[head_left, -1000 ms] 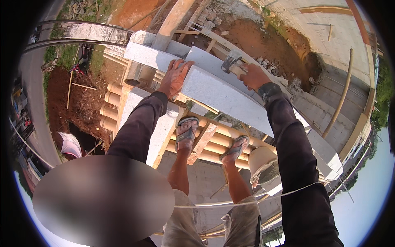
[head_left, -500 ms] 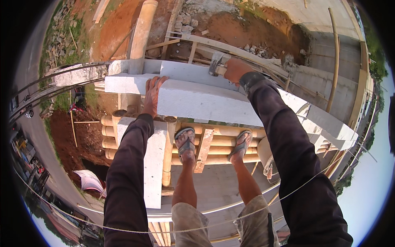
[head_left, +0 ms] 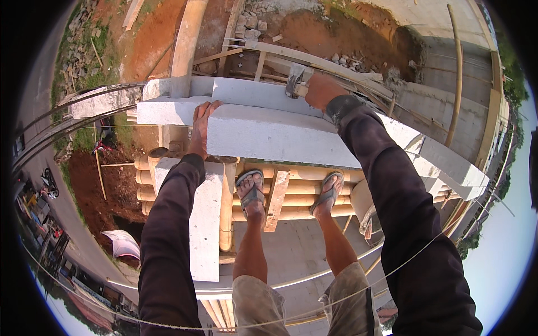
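Observation:
A long white lightweight block (head_left: pixel 280 133) lies along the top of a low wall, with another white block (head_left: pixel 255 93) standing behind it. My left hand (head_left: pixel 202 126) rests at the long block's left end, its palm against the near side and its fingers stretched over the top. Beyond the block's far edge, my right hand (head_left: pixel 325 91) is closed round the pale handle of a hammer (head_left: pixel 295 80). The grey hammer head is held just above the rear block, and I cannot tell whether it touches.
My sandalled feet stand on bamboo poles (head_left: pixel 300 201) with a plank (head_left: pixel 277 201) across them. A white block wall (head_left: pixel 204 229) runs toward me on the left. Cables (head_left: pixel 73 120) stretch leftward over a drop. A bamboo post (head_left: pixel 188 45) rises behind the wall. A thin string crosses low in front.
My view has shifted slightly, so the blocks sit a little further left. The hammer is slightly higher, still in my right hand. A motorbike on the road appears lower in view.

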### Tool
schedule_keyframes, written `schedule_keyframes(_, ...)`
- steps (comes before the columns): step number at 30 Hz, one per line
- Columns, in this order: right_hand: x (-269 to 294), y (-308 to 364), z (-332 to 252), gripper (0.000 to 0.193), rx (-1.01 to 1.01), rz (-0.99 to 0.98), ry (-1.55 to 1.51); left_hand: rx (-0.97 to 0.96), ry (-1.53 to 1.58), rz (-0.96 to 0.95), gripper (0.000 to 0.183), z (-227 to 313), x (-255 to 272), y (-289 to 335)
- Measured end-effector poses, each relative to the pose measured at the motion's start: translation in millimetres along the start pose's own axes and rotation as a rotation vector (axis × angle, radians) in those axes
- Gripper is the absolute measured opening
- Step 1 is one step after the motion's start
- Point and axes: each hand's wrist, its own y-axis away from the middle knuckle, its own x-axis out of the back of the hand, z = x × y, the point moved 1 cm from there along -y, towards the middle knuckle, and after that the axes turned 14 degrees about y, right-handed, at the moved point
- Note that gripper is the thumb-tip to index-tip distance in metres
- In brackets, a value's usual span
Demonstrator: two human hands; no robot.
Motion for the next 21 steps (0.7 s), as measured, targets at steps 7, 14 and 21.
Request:
schedule_keyframes(7, -1, 5, 4, 0.038, 0.041, -0.122, 0.062, 0.037, 0.097, 0.013, 0.06, 0, 2, 1)
schedule_keyframes(14, -2, 10, 9, 0.038, 0.106, -0.119, 0.169, -0.018, 0.177, 0.03, 0.057, 0, 0, 1)
schedule_keyframes(21, 0, 12, 14, 0.037, 0.1, -0.096, 0.344, -0.069, -0.013, 0.02, 0.054, 4, 6, 2)
